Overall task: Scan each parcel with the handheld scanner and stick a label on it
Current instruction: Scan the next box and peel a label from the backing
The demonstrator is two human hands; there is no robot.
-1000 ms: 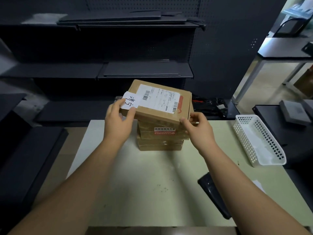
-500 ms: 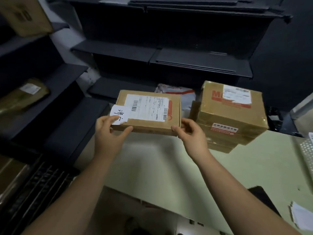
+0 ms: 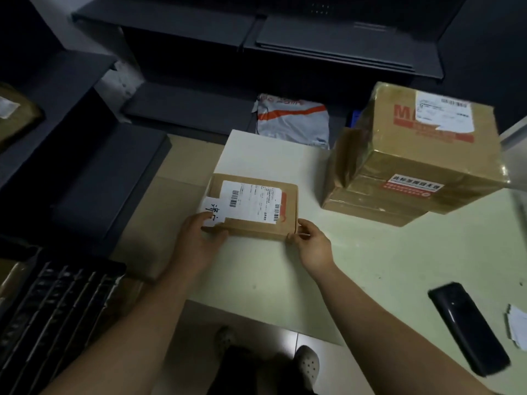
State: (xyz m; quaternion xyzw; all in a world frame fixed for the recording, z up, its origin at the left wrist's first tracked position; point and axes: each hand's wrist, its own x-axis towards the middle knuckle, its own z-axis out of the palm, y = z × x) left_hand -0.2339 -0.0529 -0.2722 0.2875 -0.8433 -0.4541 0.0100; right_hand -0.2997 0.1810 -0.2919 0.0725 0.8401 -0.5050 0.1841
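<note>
The flat parcel (image 3: 253,229) lies on the table (image 3: 285,280), its long axis spanning between the hands. The left hand (image 3: 196,240) grips its near-left corner, thumb on the handwritten label (image 3: 212,213); the right hand (image 3: 312,246) pinches the near-right corner. The handheld scanner (image 3: 469,327) lies well right of the right fingers, so that hand is nearer.

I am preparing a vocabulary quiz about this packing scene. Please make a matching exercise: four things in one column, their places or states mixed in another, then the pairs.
1 flat box
2 scanner
3 grey bag
4 box stack

a beyond the far edge of the table
b gripped by the left hand and the right hand
c lying untouched, near right
d standing, far right

Pairs: 1-b, 2-c, 3-a, 4-d
</note>
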